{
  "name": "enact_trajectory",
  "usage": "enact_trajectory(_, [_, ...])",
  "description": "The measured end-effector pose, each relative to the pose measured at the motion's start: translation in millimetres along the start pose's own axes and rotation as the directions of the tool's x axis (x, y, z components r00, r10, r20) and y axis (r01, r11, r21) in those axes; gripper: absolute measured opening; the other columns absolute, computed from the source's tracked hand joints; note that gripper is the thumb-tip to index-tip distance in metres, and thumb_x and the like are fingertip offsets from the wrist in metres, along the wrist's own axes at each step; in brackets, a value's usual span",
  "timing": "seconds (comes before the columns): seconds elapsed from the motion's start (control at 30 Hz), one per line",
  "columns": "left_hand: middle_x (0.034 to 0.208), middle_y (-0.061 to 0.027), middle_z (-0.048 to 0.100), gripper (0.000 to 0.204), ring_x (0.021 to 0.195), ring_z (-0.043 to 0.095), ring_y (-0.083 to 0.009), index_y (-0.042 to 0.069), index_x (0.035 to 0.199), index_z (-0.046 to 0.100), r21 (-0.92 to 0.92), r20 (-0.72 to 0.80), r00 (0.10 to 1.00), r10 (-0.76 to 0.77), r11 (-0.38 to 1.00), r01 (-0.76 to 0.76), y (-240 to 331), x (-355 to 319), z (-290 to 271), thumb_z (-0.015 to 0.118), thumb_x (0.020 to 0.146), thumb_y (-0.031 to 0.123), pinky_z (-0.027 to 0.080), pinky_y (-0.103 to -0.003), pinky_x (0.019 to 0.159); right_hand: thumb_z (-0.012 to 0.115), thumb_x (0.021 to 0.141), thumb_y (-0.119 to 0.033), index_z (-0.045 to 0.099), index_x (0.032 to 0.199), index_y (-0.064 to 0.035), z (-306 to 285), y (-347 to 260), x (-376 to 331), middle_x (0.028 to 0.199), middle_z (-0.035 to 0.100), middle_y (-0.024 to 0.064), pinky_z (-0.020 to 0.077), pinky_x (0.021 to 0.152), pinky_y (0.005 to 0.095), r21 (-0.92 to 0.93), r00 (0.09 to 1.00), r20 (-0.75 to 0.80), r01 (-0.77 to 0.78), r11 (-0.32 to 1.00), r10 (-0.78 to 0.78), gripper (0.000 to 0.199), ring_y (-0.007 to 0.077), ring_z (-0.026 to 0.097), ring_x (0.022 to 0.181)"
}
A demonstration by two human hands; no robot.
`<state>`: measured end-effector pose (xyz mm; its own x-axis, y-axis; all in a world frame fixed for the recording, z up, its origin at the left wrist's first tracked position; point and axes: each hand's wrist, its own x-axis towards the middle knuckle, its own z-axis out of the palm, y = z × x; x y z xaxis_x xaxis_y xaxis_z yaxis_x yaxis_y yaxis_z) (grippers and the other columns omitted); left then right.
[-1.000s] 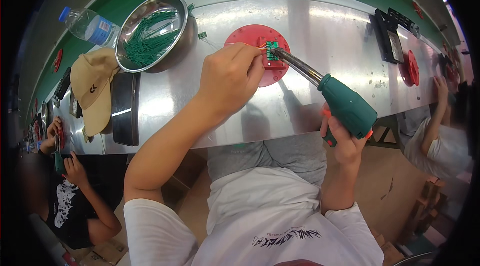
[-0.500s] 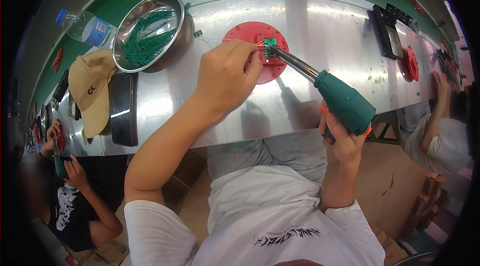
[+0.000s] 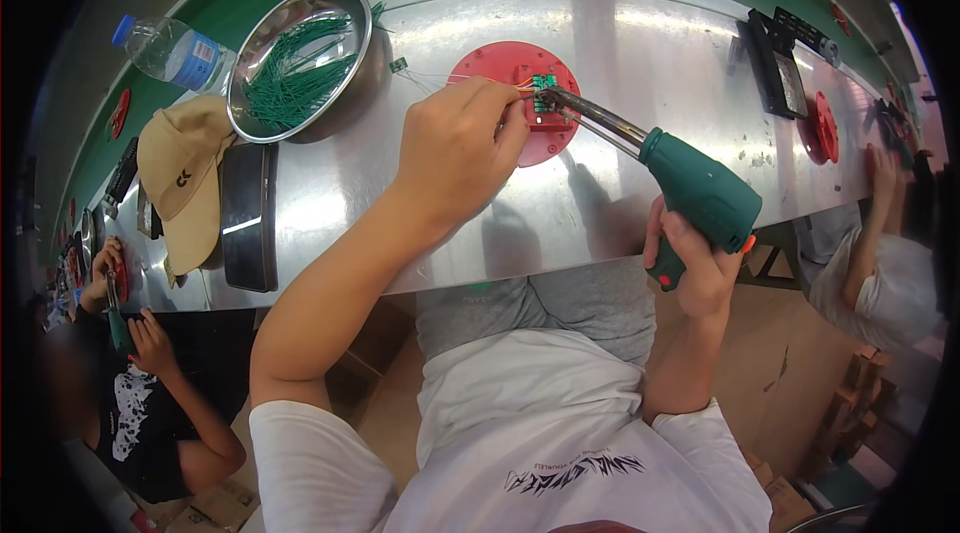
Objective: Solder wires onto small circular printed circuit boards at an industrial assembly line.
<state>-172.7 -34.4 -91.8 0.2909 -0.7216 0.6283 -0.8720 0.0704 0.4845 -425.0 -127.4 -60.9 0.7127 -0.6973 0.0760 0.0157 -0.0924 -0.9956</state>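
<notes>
A round red housing (image 3: 482, 61) lies on the metal bench, with a small green circuit board (image 3: 544, 84) and several thin coloured wires at its middle. My left hand (image 3: 455, 138) is closed, thumb and forefinger pinched on a thin wire at the board's left edge; the fingers hide most of it. My right hand (image 3: 697, 258) grips the handle of a green soldering gun (image 3: 708, 188) beyond the bench's near edge. Its dark metal tip reaches left onto the board, close to my left fingertips. Pale thin wires run from behind my left hand to a tiny green board (image 3: 399, 65).
A metal bowl (image 3: 376, 83) of green wires stands left, near a plastic bottle (image 3: 185, 55), a tan cap (image 3: 180, 158) and a black phone (image 3: 249, 223). Black devices (image 3: 775, 63) and another red housing (image 3: 826, 128) lie right. Co-workers sit at both sides.
The soldering gun's body has shifted slightly right and up with my right hand, whose fingers have changed position on the handle. Its tip stays at the board. My left hand has barely moved.
</notes>
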Motion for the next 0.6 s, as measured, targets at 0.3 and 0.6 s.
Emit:
enact_trajectory(0.3, [0.077, -0.0123, 0.068, 0.007, 0.066, 0.066, -0.0290, 0.001, 0.087, 0.069, 0.000, -0.002, 1.000, -0.018, 1.000, 0.018, 1.0, -0.8, 0.8, 0.068, 0.081, 0.007, 0.053, -0.038, 0.059, 0.057, 0.093, -0.020, 0.050, 0.128, 0.0087, 2.4, 3.8, 5.2, 0.090, 0.063, 0.0186, 0.0466, 0.042, 0.0291, 0.130, 0.943, -0.304, 0.183, 0.975, -0.136, 0.046, 0.0178, 0.057, 0.049])
enact_trajectory(0.6, [0.076, -0.0119, 0.067, 0.008, 0.057, 0.064, -0.0226, 0.000, 0.089, 0.068, 0.010, 0.001, 1.000, 0.006, 1.000, -0.006, 2.1, 1.0, -1.0, 0.070, 0.082, 0.004, 0.050, -0.033, 0.053, 0.058, 0.092, -0.019, 0.049, 0.132, 0.0079, 0.5, 8.7, 0.3, 0.097, 0.065, 0.0203, 0.0469, 0.046, 0.0285, 0.099, 0.974, -0.191, 0.143, 0.985, -0.122, 0.048, 0.0184, 0.058, 0.051])
